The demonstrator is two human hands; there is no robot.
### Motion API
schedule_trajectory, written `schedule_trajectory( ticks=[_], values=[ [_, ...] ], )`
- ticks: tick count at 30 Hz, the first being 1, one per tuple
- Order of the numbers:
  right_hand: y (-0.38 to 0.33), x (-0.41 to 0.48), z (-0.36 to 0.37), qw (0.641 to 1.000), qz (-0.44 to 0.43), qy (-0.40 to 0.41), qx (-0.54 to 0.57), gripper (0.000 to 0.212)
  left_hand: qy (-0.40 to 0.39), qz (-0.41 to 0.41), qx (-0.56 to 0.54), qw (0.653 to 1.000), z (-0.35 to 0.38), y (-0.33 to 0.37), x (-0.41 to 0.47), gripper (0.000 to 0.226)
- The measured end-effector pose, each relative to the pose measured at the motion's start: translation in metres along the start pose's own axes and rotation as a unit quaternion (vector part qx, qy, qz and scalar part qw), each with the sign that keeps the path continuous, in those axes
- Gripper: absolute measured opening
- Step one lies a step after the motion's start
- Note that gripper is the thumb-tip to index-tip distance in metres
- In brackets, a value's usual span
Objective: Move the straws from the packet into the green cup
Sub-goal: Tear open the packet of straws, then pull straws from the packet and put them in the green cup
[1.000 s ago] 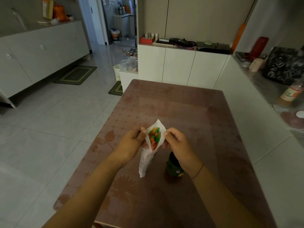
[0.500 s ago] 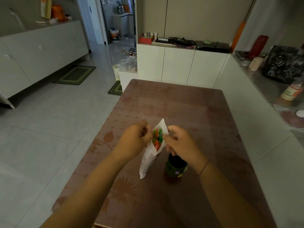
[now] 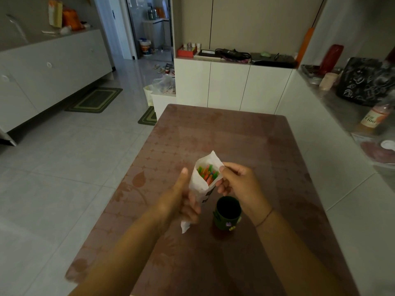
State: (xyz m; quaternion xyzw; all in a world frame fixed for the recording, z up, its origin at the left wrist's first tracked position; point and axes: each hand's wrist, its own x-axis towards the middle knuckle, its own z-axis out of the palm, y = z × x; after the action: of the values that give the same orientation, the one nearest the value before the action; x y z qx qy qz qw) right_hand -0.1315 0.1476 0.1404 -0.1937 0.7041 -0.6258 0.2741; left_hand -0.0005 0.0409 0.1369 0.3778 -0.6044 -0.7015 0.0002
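A white paper packet (image 3: pixel 199 183) stands upright in the air above the brown table (image 3: pixel 213 135), its mouth open toward me. Coloured straws (image 3: pixel 207 173), green and orange, show inside the mouth. My left hand (image 3: pixel 179 201) holds the packet's lower body, fingers wrapped round it and thumb pointing up. My right hand (image 3: pixel 237 184) pinches the right edge of the packet's mouth. The green cup (image 3: pixel 227 213) stands on the table just below my right hand, right of the packet's bottom, with a dark interior showing no straws.
A white counter (image 3: pixel 333 116) with a bottle (image 3: pixel 373 119) and a black patterned bag (image 3: pixel 363 82) runs along the table's right side. White cabinets (image 3: pixel 228 84) stand behind the table's far edge. Tiled floor lies to the left.
My left hand has slid down from the packet's mouth to its lower body. The packet mouth stays open, held by my right hand. The cup now shows fully below my right hand.
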Motion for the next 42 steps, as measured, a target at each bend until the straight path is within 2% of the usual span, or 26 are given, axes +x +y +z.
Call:
schedule_trajectory(
  ticks=[2, 5, 7, 8, 12, 15, 18, 21, 24, 27, 30, 33, 35, 37, 42],
  values=[
    [0.001, -0.001, 0.000, 1.000, 0.006, 0.004, 0.016, 0.024, -0.099, -0.122, -0.119, 0.980, 0.007, -0.019, 0.001, 0.089],
    [0.002, -0.004, -0.002, 0.999, 0.014, 0.009, 0.044, 0.024, -0.176, -0.212, -0.355, 0.893, 0.020, -0.043, 0.013, 0.093],
    [0.001, -0.008, -0.005, 0.998, 0.013, 0.002, 0.062, 0.022, -0.185, -0.210, -0.477, 0.833, 0.027, -0.052, 0.023, 0.092],
    [0.000, -0.011, -0.008, 0.998, 0.009, -0.005, 0.070, 0.022, -0.175, -0.196, -0.513, 0.817, 0.029, -0.052, 0.026, 0.091],
    [0.000, -0.019, -0.024, 0.996, -0.008, -0.022, 0.090, 0.019, -0.132, -0.120, -0.585, 0.791, 0.034, -0.046, 0.036, 0.074],
    [0.006, -0.021, -0.038, 0.991, 0.001, -0.019, 0.132, 0.018, -0.097, -0.026, -0.592, 0.800, 0.026, -0.036, 0.045, 0.058],
    [0.022, -0.017, -0.041, 0.977, 0.082, -0.009, 0.198, 0.019, -0.060, 0.051, -0.551, 0.831, 0.017, -0.022, 0.049, 0.057],
    [0.040, -0.011, -0.035, 0.922, 0.199, 0.007, 0.332, 0.032, 0.004, 0.156, -0.438, 0.885, 0.015, -0.014, 0.051, 0.047],
    [0.049, -0.006, -0.028, 0.885, 0.233, 0.021, 0.402, 0.045, 0.056, 0.240, -0.321, 0.914, 0.020, -0.010, 0.048, 0.047],
    [0.055, 0.001, -0.025, 0.874, 0.225, 0.051, 0.428, 0.043, 0.040, 0.253, -0.295, 0.920, 0.026, -0.005, 0.042, 0.054],
    [0.064, 0.008, -0.021, 0.866, 0.225, 0.058, 0.443, 0.040, 0.031, 0.234, -0.313, 0.920, 0.027, -0.006, 0.041, 0.050],
    [0.071, 0.010, -0.017, 0.858, 0.239, 0.062, 0.450, 0.038, 0.035, 0.204, -0.332, 0.920, 0.023, -0.010, 0.042, 0.056],
    [0.071, 0.011, -0.019, 0.866, 0.228, 0.059, 0.442, 0.041, 0.043, 0.179, -0.348, 0.919, 0.019, -0.013, 0.044, 0.057],
    [0.067, 0.010, -0.025, 0.892, 0.199, 0.061, 0.401, 0.041, 0.047, 0.166, -0.368, 0.914, 0.013, -0.016, 0.046, 0.050],
    [0.069, 0.009, -0.034, 0.964, 0.123, 0.075, 0.223, 0.024, 0.046, 0.154, -0.410, 0.898, 0.002, -0.022, 0.051, 0.039]
  ],
)
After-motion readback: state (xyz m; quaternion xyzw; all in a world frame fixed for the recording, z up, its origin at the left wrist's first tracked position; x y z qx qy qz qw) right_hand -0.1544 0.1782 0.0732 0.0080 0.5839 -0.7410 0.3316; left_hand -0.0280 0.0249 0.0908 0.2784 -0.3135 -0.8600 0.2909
